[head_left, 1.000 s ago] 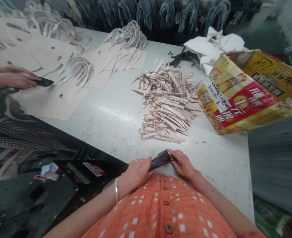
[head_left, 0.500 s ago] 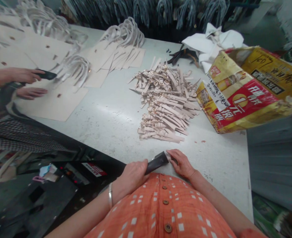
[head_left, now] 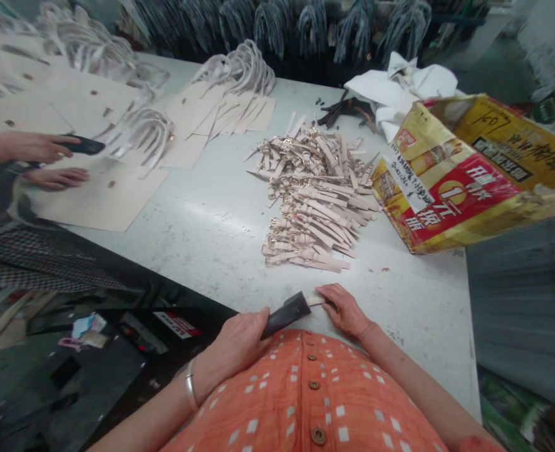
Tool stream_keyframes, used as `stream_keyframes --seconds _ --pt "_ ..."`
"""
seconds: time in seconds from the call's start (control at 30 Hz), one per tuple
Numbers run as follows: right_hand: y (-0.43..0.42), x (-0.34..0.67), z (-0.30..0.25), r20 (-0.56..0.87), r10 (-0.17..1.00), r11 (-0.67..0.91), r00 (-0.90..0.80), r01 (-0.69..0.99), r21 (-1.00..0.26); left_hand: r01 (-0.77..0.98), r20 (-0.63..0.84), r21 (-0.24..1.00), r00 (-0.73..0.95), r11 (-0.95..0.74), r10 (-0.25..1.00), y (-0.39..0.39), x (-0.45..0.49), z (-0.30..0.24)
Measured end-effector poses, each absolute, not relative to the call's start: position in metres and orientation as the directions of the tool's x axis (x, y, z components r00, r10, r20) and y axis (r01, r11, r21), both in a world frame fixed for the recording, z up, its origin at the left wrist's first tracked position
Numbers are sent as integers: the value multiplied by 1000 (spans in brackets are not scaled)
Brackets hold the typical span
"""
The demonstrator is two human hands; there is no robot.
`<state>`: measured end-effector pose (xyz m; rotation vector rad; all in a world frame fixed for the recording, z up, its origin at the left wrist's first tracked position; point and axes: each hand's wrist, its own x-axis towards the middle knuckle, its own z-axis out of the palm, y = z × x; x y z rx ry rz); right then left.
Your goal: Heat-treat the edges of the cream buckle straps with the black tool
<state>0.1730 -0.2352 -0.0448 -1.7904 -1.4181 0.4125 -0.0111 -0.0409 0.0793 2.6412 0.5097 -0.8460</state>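
Note:
My left hand (head_left: 242,336) is wrapped round a black hand-held tool (head_left: 287,315) with a broad, blunt end; its exact kind is not clear. The tool points right, towards my right hand (head_left: 346,312), whose fingers are closed on one end of a small beige strap (head_left: 315,301). The strap's free end lies close to the tool's tip; whether they touch I cannot tell. Beyond both hands is a large pile of similar beige straps (head_left: 322,216) with gold-coloured buckles, the nearer ones laid in rough rows.
At the right edge of the white table (head_left: 211,232) stands a yellow and red carton (head_left: 451,194). Beige panels (head_left: 112,201) with looped handles lie to the left, where another person's hand (head_left: 37,147) holds a black tool. White cloth (head_left: 400,88) lies behind the carton.
My left hand and the black tool have shifted left, away from my right hand. More of the beige strap now shows between them. My right hand has hardly moved.

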Motion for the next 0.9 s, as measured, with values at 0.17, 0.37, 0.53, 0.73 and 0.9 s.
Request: stream_keyframes --seconds 0.17,0.37,0.53,0.73,0.9 --pt "-234 176 -47 211 922 -60 324 658 -750 395 -554 251 808 -884 203 -57 3 75" --pt "-231 177 -43 184 932 -77 313 666 -742 451 -515 203 804 -869 297 -53 16 67" --pt "-249 192 -42 188 900 -156 394 693 -704 543 -529 145 749 -827 399 -33 -2 72" --pt "-313 248 -50 280 796 -324 537 768 -552 579 -539 155 729 -800 423 -23 -30 73" --pt "-350 284 -54 309 674 -543 671 733 -410 587 -515 140 731 -797 448 -22 -38 70"
